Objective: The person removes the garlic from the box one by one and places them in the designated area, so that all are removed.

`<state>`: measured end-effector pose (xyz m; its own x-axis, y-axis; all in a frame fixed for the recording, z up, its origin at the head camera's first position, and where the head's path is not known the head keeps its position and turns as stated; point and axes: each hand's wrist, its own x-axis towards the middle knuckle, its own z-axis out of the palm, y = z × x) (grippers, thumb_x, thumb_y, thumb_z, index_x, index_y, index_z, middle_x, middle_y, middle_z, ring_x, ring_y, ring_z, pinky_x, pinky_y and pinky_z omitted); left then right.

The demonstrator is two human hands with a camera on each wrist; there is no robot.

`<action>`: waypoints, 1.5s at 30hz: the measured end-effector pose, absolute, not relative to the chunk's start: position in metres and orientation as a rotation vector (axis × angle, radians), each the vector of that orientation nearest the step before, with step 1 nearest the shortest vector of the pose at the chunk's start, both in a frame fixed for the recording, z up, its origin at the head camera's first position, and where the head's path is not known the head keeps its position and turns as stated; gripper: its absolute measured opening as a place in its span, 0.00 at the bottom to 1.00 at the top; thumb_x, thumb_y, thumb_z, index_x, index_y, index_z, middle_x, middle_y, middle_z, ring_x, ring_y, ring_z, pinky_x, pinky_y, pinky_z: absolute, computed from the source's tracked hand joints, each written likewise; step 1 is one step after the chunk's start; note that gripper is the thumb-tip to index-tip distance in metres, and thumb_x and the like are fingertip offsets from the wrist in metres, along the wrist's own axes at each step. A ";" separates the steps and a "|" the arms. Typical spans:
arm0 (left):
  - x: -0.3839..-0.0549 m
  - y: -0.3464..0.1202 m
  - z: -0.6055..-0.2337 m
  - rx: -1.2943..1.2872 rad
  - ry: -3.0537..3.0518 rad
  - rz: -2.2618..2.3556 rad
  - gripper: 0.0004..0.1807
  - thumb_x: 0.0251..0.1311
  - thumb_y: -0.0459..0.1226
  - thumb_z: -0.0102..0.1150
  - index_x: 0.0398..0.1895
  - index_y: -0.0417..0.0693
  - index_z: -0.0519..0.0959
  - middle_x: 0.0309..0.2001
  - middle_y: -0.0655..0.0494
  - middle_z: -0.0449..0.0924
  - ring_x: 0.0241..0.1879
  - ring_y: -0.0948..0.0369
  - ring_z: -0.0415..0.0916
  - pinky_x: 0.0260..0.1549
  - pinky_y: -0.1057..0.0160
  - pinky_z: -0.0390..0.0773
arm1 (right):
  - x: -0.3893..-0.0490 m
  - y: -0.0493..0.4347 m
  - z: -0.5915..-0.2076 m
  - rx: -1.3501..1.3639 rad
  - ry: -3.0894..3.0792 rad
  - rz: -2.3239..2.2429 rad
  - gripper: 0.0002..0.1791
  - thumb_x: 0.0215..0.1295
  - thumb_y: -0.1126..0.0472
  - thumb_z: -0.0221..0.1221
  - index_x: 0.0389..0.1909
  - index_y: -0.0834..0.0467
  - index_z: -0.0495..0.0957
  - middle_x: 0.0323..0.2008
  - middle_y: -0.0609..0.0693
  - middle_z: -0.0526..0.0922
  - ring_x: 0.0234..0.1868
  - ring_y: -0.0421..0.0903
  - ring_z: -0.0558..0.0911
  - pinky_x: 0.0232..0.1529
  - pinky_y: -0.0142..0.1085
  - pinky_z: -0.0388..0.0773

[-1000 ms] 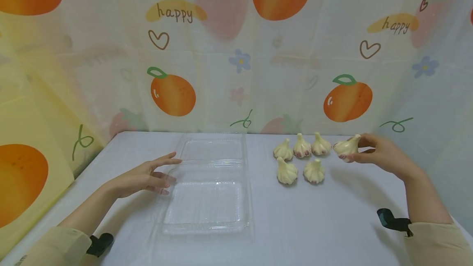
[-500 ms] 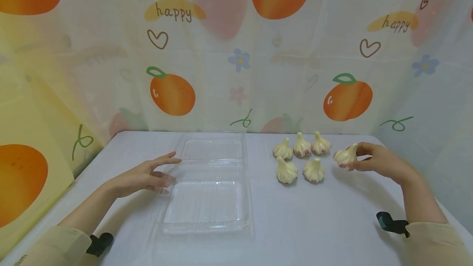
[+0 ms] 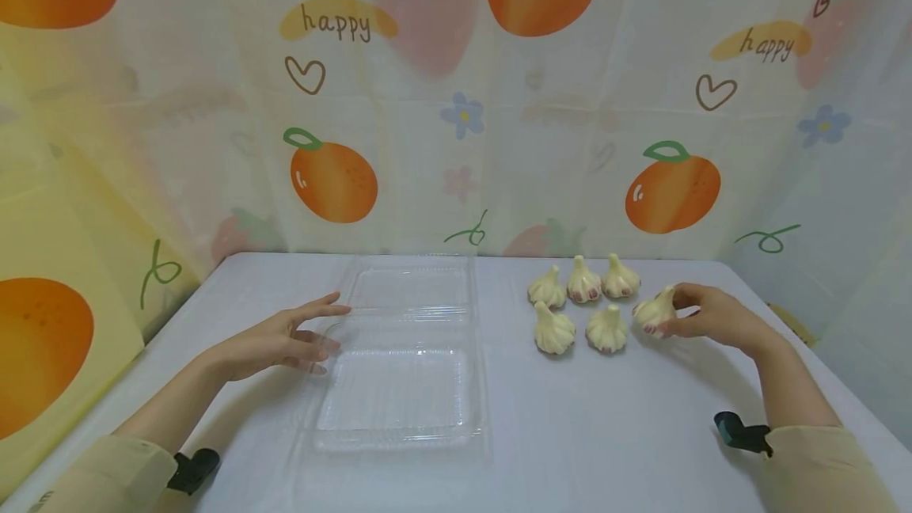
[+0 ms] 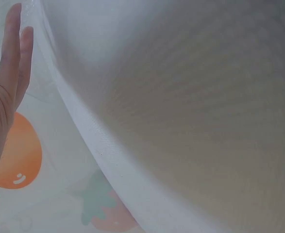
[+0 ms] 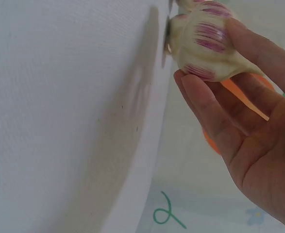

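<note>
My right hand (image 3: 712, 321) pinches a garlic bulb (image 3: 654, 312) between thumb and fingers, just right of the other bulbs. Purple streaks mark this bulb's underside in the right wrist view, where the fingertips (image 5: 200, 92) press against it. Several more garlic bulbs (image 3: 554, 331) stand on the table with their stems up, in a back row and a front row. Over on the left, my left hand (image 3: 281, 343) rests with extended fingers at the left edge of a clear plastic box (image 3: 399, 394). The box lies unfolded, its lid half (image 3: 409, 289) toward the back.
The white table (image 3: 606, 434) ends at the back against a curtain (image 3: 527, 101) printed with oranges and hearts. A dark strap piece (image 3: 194, 472) sticks out at the left sleeve, and a similar one (image 3: 741, 432) at the right.
My right hand has brought the held garlic bulb down and slightly left, closer to the front row. The bulb has turned more upright. My left hand and the box keep their places.
</note>
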<state>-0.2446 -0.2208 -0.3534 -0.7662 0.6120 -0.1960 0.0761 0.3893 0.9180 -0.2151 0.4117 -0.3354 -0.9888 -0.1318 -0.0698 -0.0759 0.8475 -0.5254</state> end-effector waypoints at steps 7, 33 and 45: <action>-0.245 -0.220 -0.353 0.598 2.126 1.375 0.41 0.65 0.35 0.60 0.78 0.45 0.52 0.82 0.52 0.25 0.64 0.53 0.73 0.51 0.59 0.84 | -0.217 0.409 -0.338 -0.124 2.897 -0.751 0.41 0.60 0.46 0.66 0.64 0.70 0.67 0.58 0.72 0.75 0.57 0.67 0.74 0.51 0.57 0.80; -0.248 -0.220 -0.354 0.607 2.137 1.374 0.41 0.65 0.36 0.60 0.78 0.48 0.53 0.82 0.52 0.27 0.61 0.56 0.76 0.50 0.59 0.84 | -0.218 0.409 -0.342 -0.084 2.828 -0.827 0.41 0.60 0.48 0.67 0.65 0.69 0.64 0.62 0.77 0.69 0.56 0.66 0.78 0.50 0.51 0.84; -0.248 -0.222 -0.348 0.698 2.380 1.190 0.38 0.64 0.40 0.61 0.77 0.58 0.58 0.82 0.52 0.37 0.68 0.39 0.67 0.52 0.56 0.81 | -0.215 0.387 -0.323 -0.022 3.161 -0.850 0.46 0.65 0.40 0.61 0.72 0.66 0.57 0.70 0.74 0.60 0.66 0.76 0.64 0.59 0.69 0.70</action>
